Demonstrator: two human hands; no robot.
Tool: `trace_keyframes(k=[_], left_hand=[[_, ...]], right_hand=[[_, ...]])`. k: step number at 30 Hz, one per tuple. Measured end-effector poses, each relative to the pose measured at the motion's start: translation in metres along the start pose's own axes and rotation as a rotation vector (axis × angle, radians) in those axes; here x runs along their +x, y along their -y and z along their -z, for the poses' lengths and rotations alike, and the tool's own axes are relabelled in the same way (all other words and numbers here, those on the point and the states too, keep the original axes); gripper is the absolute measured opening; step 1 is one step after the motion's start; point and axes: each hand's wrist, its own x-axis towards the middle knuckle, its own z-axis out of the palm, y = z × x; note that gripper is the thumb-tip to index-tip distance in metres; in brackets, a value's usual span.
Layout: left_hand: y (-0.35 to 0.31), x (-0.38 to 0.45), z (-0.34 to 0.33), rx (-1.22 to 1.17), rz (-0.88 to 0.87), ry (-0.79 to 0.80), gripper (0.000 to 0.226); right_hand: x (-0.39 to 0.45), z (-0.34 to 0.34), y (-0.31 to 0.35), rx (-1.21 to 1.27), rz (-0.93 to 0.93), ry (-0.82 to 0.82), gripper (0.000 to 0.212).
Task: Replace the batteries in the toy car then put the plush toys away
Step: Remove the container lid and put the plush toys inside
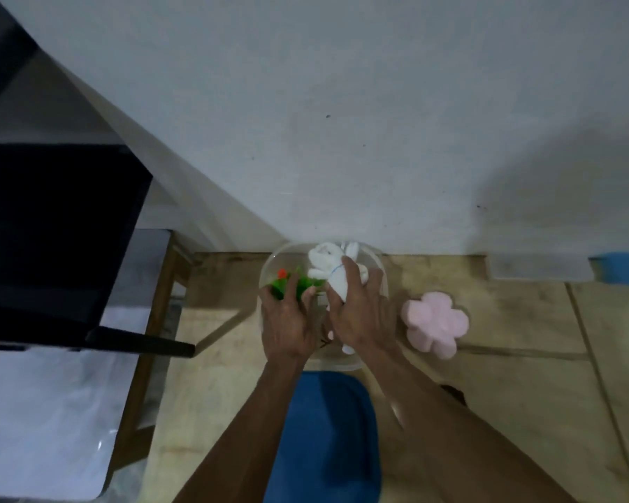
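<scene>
Both fingers point(345, 281) curled — white plush point(329, 265), green plush point(287, 285).

One head-worn wide-angle view looks steeply down from close above at the floor point(523, 357), the wall point(342, 103) rising at the far side.

A white plush toy point(329, 270) with a thin blue line and a green one point(291, 285) with a red-orange spot are showing through the clear container point(266, 270), a pale pink flower cushion point(434, 323) and blue lid point(327, 430) lying on beige floor point(505, 393).
</scene>
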Motion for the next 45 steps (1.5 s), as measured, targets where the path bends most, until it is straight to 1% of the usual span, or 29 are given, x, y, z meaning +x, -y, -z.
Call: trace_keyframes(k=[3,6,9,12,15,16,19,20,22,25,27,29,31,33,35,38,40,43,45], left_hand=[[0.009,0.006,-0.013,-0.006,0.031,0.058,0.050],[0.013,0.014,-0.023,0.005,0.074,0.112,0.049],[0.015,0.024,-0.032,0.037,0.067,0.157,0.049],[0.016,0.025,-0.031,0.050,0.054,0.154,0.050],[0.013,0.021,-0.024,0.022,0.031,0.135,0.065],[0.012,0.021,-0.023,0.019,0.033,0.146,0.065],[0.006,0.022,-0.016,0.055,0.051,0.196,0.053],[0.004,0.022,-0.013,0.076,0.051,0.200,0.052],[-0.002,0.019,-0.005,0.117,0.049,0.169,0.051],[-0.012,0.011,0.002,0.193,0.063,0.080,0.050],[-0.021,-0.001,0.003,0.209,0.045,0.007,0.050],[-0.030,-0.016,-0.002,0.144,-0.016,-0.088,0.050],[-0.040,-0.035,-0.011,0.035,-0.133,-0.178,0.047],[-0.052,-0.062,-0.027,-0.071,-0.262,-0.236,0.044],[-0.064,-0.098,-0.050,-0.127,-0.313,-0.220,0.039],[-0.079,-0.154,-0.085,-0.130,-0.295,-0.102,0.041],[-0.081,-0.179,-0.109,-0.070,-0.239,-0.016,0.042],[-0.082,-0.196,-0.143,0.029,-0.098,0.092,0.049],[-0.085,-0.201,-0.161,0.112,-0.069,0.139,0.058]], right_hand=[[-0.002,-0.018,-0.003,-0.106,-0.027,0.032,0.060],[0.002,-0.030,-0.007,-0.151,-0.078,0.069,0.061],[0.010,-0.039,-0.006,-0.121,-0.105,0.121,0.062],[0.012,-0.047,-0.003,-0.086,-0.137,0.171,0.057],[0.010,-0.050,-0.001,-0.049,-0.135,0.197,0.056],[0.012,-0.050,-0.001,-0.063,-0.129,0.205,0.057],[0.018,-0.041,0.007,-0.085,-0.096,0.221,0.058],[0.018,-0.034,0.012,-0.066,-0.068,0.179,0.056],[0.015,-0.014,0.015,0.020,-0.011,0.026,0.050],[0.006,0.021,-0.011,0.215,-0.024,-0.199,0.045],[-0.001,0.043,-0.045,0.290,-0.061,-0.285,0.042],[-0.006,0.060,-0.080,0.289,-0.099,-0.319,0.041],[-0.011,0.067,-0.112,0.236,-0.107,-0.285,0.044],[-0.015,0.066,-0.138,0.152,-0.061,-0.177,0.048],[-0.019,0.060,-0.159,0.025,0.052,-0.057,0.053],[-0.020,0.054,-0.179,-0.099,0.195,0.151,0.063],[-0.017,0.049,-0.192,-0.146,0.251,0.278,0.061],[-0.011,0.044,-0.212,-0.172,0.314,0.325,0.057],[-0.007,0.045,-0.225,-0.144,0.318,0.323,0.058]])
